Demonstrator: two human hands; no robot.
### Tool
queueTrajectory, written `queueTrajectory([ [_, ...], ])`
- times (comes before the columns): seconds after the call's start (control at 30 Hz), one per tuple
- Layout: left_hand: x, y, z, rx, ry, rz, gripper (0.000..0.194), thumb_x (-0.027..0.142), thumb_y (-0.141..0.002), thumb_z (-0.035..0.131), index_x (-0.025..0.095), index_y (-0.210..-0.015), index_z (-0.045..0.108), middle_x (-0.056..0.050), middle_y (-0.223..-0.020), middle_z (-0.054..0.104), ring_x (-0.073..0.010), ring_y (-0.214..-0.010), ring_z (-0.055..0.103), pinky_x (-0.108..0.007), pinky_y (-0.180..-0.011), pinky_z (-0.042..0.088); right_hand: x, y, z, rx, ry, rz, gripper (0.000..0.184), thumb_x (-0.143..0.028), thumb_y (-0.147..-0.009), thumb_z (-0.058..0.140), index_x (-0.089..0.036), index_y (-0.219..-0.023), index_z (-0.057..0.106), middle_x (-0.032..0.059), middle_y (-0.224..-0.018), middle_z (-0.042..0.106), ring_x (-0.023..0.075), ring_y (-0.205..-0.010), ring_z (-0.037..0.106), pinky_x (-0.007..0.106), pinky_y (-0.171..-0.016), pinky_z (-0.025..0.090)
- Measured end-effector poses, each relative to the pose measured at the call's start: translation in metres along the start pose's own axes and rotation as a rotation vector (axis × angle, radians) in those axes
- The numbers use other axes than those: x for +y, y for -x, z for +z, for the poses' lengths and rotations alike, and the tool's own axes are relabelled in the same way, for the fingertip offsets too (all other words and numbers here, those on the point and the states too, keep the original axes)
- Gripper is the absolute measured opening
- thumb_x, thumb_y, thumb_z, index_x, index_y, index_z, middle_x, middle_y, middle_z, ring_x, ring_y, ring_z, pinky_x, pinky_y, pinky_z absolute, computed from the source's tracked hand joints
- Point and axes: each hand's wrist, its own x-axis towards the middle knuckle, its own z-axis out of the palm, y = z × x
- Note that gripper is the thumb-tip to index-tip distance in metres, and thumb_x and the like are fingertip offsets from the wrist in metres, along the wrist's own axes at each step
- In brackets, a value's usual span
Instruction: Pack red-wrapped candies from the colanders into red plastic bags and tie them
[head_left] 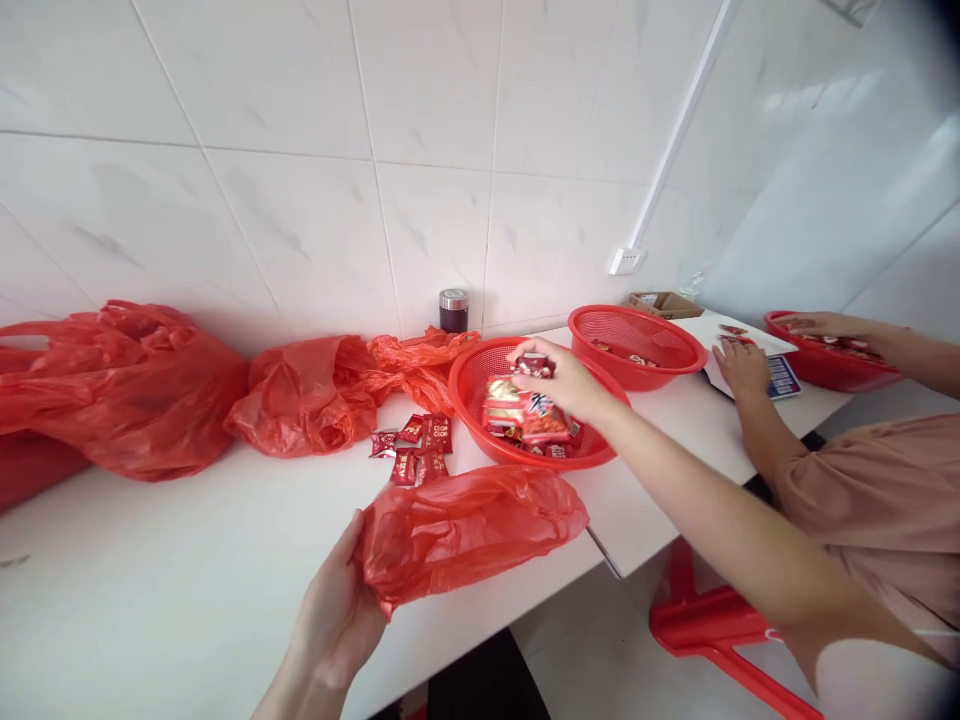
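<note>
My left hand is closed round the near end of a red plastic bag, which stretches right above the table's front edge. My right hand reaches over a red plastic basket, its fingers closed on a small dark red snack packet. Below that hand, larger red-and-cream snack packets and other small packets lie in the basket. Left of the basket, several small red packets lie loose on the white table. The bag's contents are hidden.
Bulging red plastic bags line the wall on the left. A dark jar stands behind the basket. Another red basket is to the right. Farther right, a co-worker's hands are near a third basket. A red stool stands below.
</note>
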Motion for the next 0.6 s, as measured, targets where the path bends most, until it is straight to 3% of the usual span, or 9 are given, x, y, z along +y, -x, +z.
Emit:
queueTrajectory([
  [0.07,-0.001,-0.004,0.006,0.014,0.026,0.003,0.032,0.019,-0.100,0.038,0.013,-0.123,0.059,-0.004,-0.073,0.073,-0.0129,-0.057,0.070,-0.024,-0.057,0.062,-0.028,0.024,0.033,0.132,-0.099,-0.353,0.012,-0.021,-0.088,0.056,-0.020,-0.100,0.058,0.0075,-0.118,0.058,0.0214,-0.117,0.054,0.040,-0.099,0.043],
  [0.13,-0.001,-0.008,0.007,-0.002,0.030,0.013,0.033,0.020,-0.100,0.036,0.014,-0.123,0.059,-0.005,-0.079,0.074,-0.0132,-0.062,0.071,-0.024,-0.061,0.062,-0.040,0.048,0.073,-0.062,-0.127,-0.625,0.011,-0.018,-0.085,0.060,-0.021,-0.095,0.061,0.0094,-0.127,0.052,0.0202,-0.122,0.050,0.037,-0.100,0.042],
  [0.17,-0.001,-0.010,0.007,-0.016,0.017,0.018,0.035,0.021,-0.101,0.034,0.015,-0.125,0.059,-0.006,-0.086,0.075,-0.0143,-0.067,0.072,-0.025,-0.063,0.062,-0.039,0.057,0.093,-0.177,-0.145,-0.670,0.013,-0.017,-0.085,0.061,-0.021,-0.097,0.062,0.0101,-0.130,0.050,0.0184,-0.122,0.051,0.034,-0.099,0.043],
  [0.23,0.001,-0.014,0.002,-0.031,-0.045,0.038,0.037,0.021,-0.101,0.034,0.016,-0.128,0.057,-0.010,-0.098,0.075,-0.0168,-0.075,0.074,-0.027,-0.064,0.063,-0.030,0.066,0.126,-0.344,-0.166,-0.642,0.020,-0.013,-0.084,0.061,-0.021,-0.103,0.063,0.0107,-0.133,0.048,0.0164,-0.121,0.052,0.030,-0.097,0.045],
  [0.3,0.004,-0.015,-0.006,-0.014,-0.112,0.069,0.037,0.021,-0.100,0.036,0.017,-0.130,0.056,-0.012,-0.104,0.074,-0.0175,-0.077,0.074,-0.028,-0.064,0.063,-0.017,0.064,0.144,-0.420,-0.157,-0.532,0.027,-0.012,-0.084,0.061,-0.021,-0.109,0.062,0.0103,-0.130,0.052,0.0164,-0.118,0.055,0.030,-0.096,0.045],
  [0.43,0.020,-0.013,-0.025,0.077,-0.178,0.175,0.036,0.020,-0.098,0.040,0.021,-0.130,0.058,-0.010,-0.107,0.073,-0.0158,-0.073,0.073,-0.025,-0.061,0.063,-0.006,0.046,0.140,-0.481,-0.101,-0.464,0.036,-0.021,-0.083,0.066,-0.020,-0.119,0.059,0.0080,-0.123,0.062,0.0176,-0.117,0.056,0.031,-0.101,0.042],
  [0.6,0.038,-0.014,-0.042,0.120,-0.289,0.246,0.034,0.023,-0.097,0.045,0.029,-0.126,0.061,-0.009,-0.128,0.065,-0.0148,-0.074,0.072,-0.028,-0.059,0.062,-0.002,0.040,0.132,-0.524,0.091,-0.525,0.057,-0.025,-0.078,0.071,-0.025,-0.133,0.053,0.0102,-0.143,0.049,0.0233,-0.134,0.042,0.041,-0.110,0.032],
])
